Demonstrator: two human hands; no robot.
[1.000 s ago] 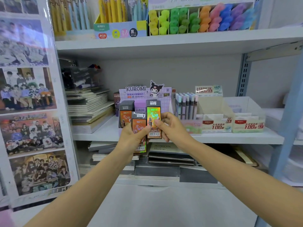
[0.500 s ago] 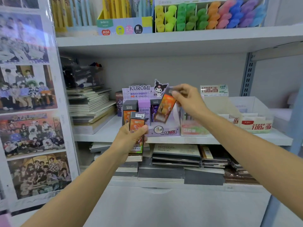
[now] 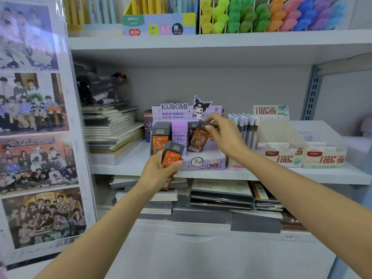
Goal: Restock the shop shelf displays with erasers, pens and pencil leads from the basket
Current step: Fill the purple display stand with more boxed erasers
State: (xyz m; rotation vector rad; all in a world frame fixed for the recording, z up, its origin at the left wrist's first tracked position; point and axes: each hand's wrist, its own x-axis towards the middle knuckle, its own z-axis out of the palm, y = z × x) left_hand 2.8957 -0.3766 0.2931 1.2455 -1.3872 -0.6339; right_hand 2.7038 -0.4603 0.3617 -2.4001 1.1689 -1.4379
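Observation:
A purple Kuromi display box (image 3: 203, 161) stands on the middle shelf (image 3: 128, 164), holding several upright pencil lead packs. My right hand (image 3: 223, 135) pinches the grey top of an orange lead pack (image 3: 198, 138), tilted, its lower end inside the box's right slot. My left hand (image 3: 161, 171) grips a small stack of orange lead packs (image 3: 171, 156) just in front of the box's left side. An orange pack (image 3: 159, 140) and a purple Kuromi pack (image 3: 179, 136) stand in the box. The basket is out of view.
Pastel lead cases (image 3: 244, 128) and two white 100-count lead boxes (image 3: 283, 156) sit right of the Kuromi box. Stacked notebooks (image 3: 112, 129) lie left, more notebooks (image 3: 221, 193) on the shelf below. Coloured pens (image 3: 271, 15) fill the top shelf. Photo posters (image 3: 34, 117) cover the left panel.
My right hand took one orange pack off the stack in my left hand, carried it up to the Kuromi box and has lowered it into the right slot. My left hand stayed put.

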